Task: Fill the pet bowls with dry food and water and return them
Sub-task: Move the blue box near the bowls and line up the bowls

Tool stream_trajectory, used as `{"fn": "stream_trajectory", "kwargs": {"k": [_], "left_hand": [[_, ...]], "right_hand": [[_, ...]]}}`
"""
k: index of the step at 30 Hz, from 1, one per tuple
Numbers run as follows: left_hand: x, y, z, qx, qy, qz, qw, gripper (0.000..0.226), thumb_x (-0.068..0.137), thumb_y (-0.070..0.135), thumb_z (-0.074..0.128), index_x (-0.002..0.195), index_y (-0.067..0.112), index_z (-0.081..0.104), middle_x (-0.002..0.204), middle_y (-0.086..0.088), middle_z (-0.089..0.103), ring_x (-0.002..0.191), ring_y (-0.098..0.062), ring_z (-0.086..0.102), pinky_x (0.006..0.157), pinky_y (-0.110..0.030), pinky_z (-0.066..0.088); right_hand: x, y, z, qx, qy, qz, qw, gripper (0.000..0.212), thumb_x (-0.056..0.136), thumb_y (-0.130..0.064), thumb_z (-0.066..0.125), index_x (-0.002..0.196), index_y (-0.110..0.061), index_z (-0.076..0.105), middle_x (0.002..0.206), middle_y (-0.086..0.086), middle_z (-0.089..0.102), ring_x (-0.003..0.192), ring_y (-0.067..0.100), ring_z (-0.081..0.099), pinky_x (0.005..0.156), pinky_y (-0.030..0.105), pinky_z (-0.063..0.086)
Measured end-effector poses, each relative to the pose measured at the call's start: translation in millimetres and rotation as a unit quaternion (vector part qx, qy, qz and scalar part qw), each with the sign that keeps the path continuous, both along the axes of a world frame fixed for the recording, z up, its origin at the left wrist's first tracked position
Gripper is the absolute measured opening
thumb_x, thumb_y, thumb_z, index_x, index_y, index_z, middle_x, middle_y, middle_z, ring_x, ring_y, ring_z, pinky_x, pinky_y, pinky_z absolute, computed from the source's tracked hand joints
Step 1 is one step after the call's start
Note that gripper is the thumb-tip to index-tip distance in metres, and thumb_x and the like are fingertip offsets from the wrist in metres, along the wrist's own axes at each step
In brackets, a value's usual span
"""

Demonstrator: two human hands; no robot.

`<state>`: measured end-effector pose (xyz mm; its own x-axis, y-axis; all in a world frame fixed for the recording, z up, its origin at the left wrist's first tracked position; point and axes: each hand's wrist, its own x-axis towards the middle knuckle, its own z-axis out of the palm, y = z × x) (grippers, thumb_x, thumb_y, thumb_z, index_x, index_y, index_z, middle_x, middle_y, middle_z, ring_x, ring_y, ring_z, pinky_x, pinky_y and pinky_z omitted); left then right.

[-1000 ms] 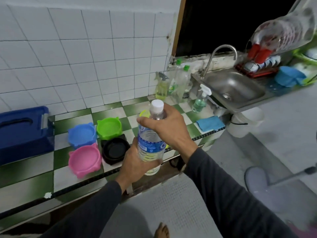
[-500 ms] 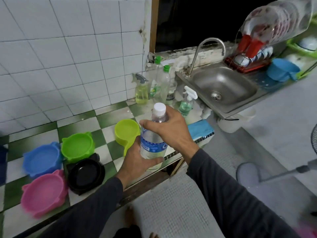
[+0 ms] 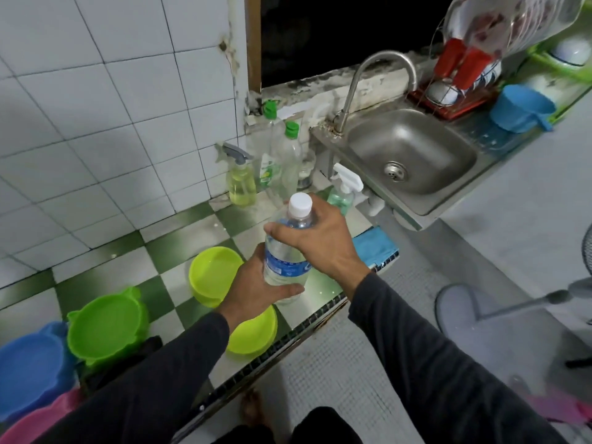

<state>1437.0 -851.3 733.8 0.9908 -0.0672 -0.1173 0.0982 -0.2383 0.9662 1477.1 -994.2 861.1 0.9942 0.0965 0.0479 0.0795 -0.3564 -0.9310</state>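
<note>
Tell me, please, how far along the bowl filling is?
Early. Nothing looks filled: the green bowl and blue bowl show no food or water. In hand: the left hand and right hand grip the bottle, cap still on. Left: pouring, dry food, returning bowls.

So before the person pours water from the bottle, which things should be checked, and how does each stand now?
1. Water bottle held firmly: ok, left hand grips the body and right hand the shoulder.
2. White cap removed: not ok, it sits on the neck.
3. Bottle holds water: ok, clear liquid shows.
4. Bowl within reach: ok, the yellow-green bowl stands just beside the bottle.
5. That bowl empty and clean: cannot tell.
</note>
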Motion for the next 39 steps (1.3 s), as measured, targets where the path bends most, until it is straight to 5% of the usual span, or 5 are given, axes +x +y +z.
{"fn": "stream_trajectory", "kwargs": {"k": [10,16,25,39], "left_hand": [[45.3,2.9,-22.5,0.015,0.037,-0.014,0.999,0.077,0.062,0.026,0.100,0.127,0.033,0.058,0.115,0.020,0.073,0.107,-0.004,0.070,0.092,-0.033,0.058],[53.2,0.2,-29.4,0.023,0.046,-0.003,0.999,0.076,0.063,0.022,0.099,0.124,0.037,0.057,0.113,0.030,0.070,0.106,0.003,0.067,0.088,-0.021,0.056],[54.5,2.5,-46.5,0.019,0.064,0.012,0.998,0.076,0.062,0.024,0.100,0.127,0.032,0.060,0.115,0.017,0.074,0.107,-0.005,0.070,0.092,-0.036,0.060],[55.9,5.0,-53.8,0.026,0.059,0.003,0.998,0.079,0.064,0.025,0.099,0.132,0.026,0.060,0.120,0.013,0.073,0.110,-0.004,0.069,0.090,-0.028,0.060]], "right_hand": [[37.7,-4.7,-37.3,0.017,0.025,0.014,0.999,0.043,0.068,-0.031,0.093,0.099,-0.022,0.066,0.082,-0.011,0.069,0.078,0.005,0.065,0.071,0.018,0.052],[50.3,-9.8,-51.7,0.033,0.043,0.033,0.998,0.043,0.068,-0.021,0.093,0.100,-0.018,0.066,0.079,-0.018,0.067,0.075,-0.002,0.063,0.070,0.013,0.051],[54.3,-11.4,-72.4,0.046,0.042,0.035,0.997,0.046,0.067,-0.019,0.094,0.101,-0.019,0.063,0.094,-0.001,0.071,0.087,0.017,0.070,0.077,0.031,0.060],[54.5,-10.5,-76.1,0.030,0.035,0.058,0.997,0.051,0.064,-0.024,0.096,0.103,-0.023,0.062,0.096,-0.005,0.068,0.089,0.010,0.066,0.080,0.029,0.058]]}}
